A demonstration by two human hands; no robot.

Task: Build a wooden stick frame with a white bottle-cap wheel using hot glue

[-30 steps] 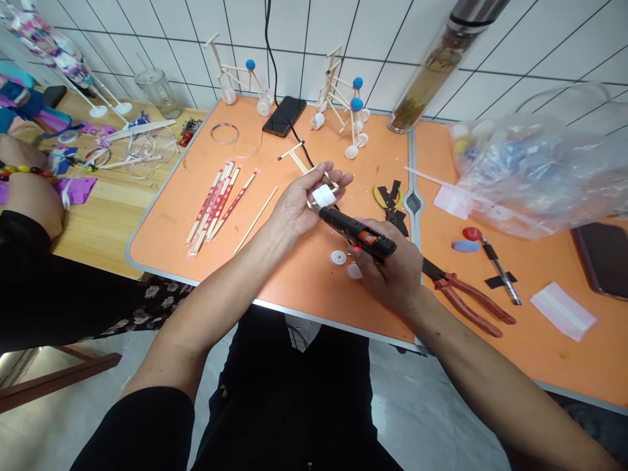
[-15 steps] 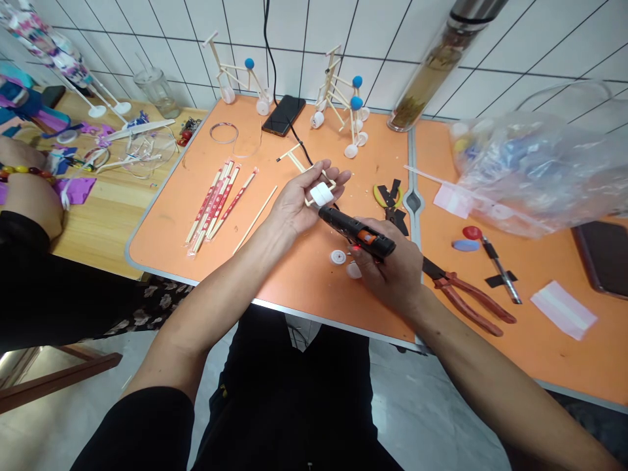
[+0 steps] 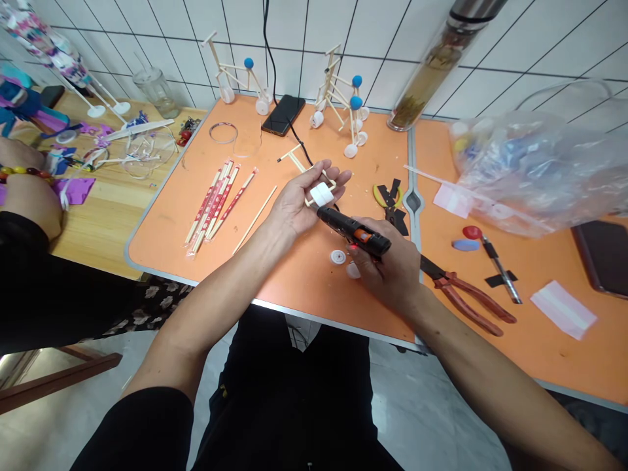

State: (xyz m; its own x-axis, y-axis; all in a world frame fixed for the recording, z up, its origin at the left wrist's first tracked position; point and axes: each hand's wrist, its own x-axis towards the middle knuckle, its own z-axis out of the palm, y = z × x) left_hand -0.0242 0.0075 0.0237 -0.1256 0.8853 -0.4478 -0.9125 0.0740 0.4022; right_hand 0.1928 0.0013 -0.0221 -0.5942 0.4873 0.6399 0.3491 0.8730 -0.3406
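Palm up, my left hand holds a small frame of wooden sticks with a white bottle-cap wheel on it. My right hand is wrapped round a black hot glue gun with an orange part. The gun's tip is close to the wheel and a stick end; whether they touch I cannot tell. Below the gun lie white caps, one partly hidden by my right hand. Just beyond my right hand are red-handled pliers.
Finished-looking stick models with white wheels and blue balls stand at the back. Wrapped chopsticks, a phone, yellow-handled pliers, a tea bottle and a plastic bag surround the work. Another person's arm rests at left.
The glue gun and my right hand have shifted very slightly left. My left hand and the stick frame stay almost in place.
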